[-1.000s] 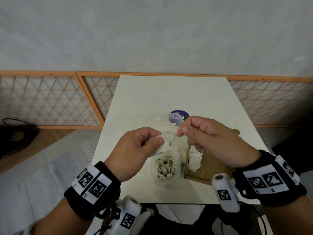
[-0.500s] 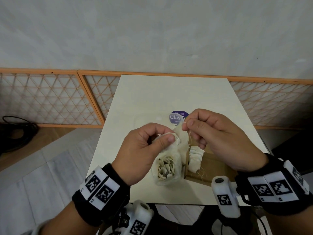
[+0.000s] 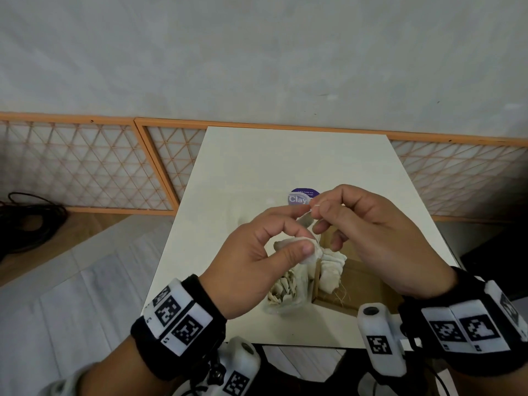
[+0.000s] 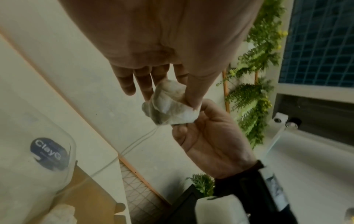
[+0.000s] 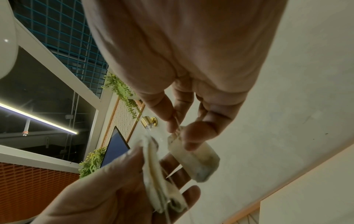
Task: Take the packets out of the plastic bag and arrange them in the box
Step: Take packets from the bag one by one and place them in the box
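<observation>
White packets [image 3: 297, 247] sat pinched in the left hand [image 3: 257, 264]; the right hand [image 3: 368, 238] pinched 1 packet [image 5: 193, 160] above the box [image 3: 357, 284].

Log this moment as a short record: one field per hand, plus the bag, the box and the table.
left hand: pinches a bunch of white packets above the bag
right hand: pinches one packet by its top, drawn apart from the bunch
plastic bag: lies on the table, packets inside
box: brown cardboard, right of the bag, a row of packets at its left wall
table: white; a clear lid with a purple Clay label behind the hands
</observation>
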Motion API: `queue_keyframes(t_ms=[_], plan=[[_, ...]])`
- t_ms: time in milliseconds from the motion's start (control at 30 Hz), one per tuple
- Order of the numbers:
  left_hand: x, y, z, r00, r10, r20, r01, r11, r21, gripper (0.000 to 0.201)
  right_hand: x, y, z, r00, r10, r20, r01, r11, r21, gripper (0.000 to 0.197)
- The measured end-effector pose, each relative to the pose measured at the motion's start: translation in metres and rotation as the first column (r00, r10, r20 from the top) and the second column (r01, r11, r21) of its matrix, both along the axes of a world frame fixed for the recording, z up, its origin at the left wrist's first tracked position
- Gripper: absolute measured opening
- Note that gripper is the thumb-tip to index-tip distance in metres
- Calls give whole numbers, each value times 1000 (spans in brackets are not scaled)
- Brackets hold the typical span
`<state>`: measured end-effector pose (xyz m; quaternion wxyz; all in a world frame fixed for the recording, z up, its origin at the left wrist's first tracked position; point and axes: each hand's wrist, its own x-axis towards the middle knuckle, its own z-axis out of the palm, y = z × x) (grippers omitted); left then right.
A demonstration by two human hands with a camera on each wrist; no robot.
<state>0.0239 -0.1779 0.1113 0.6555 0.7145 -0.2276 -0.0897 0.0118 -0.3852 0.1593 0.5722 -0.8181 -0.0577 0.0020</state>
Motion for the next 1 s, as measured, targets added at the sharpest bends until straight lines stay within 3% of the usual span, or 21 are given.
queue_keyframes(t_ms=[133, 433, 633, 700, 867, 1000], plan=[[3, -6, 0, 998, 46, 51, -45, 999, -23, 7, -4, 1, 1, 1000, -4, -17, 4, 1000, 11, 22], [10, -6, 5, 984, 67, -168, -105, 967, -231, 15, -13, 5, 2, 997, 47, -63, -41, 996, 85, 22], [13, -5, 8, 982, 49, -181, -101, 952, -289, 16, -17, 2, 8, 995, 85, -60, -88, 995, -54, 23], [15, -3, 5, 983, 43, -181, -94, 953, -287, 15, -15, -3, 11, 998, 63, -20, -65, 993, -101, 24], [14, -2, 0, 979, 39, -199, -90, 963, -253, 15, -2, -16, 24, 997, 11, 74, -7, 999, -52, 24], [11, -4, -1, 971, 14, -239, -80, 959, -272, 28, 17, -24, 21, 995, -64, 81, 70, 995, -70, 27]])
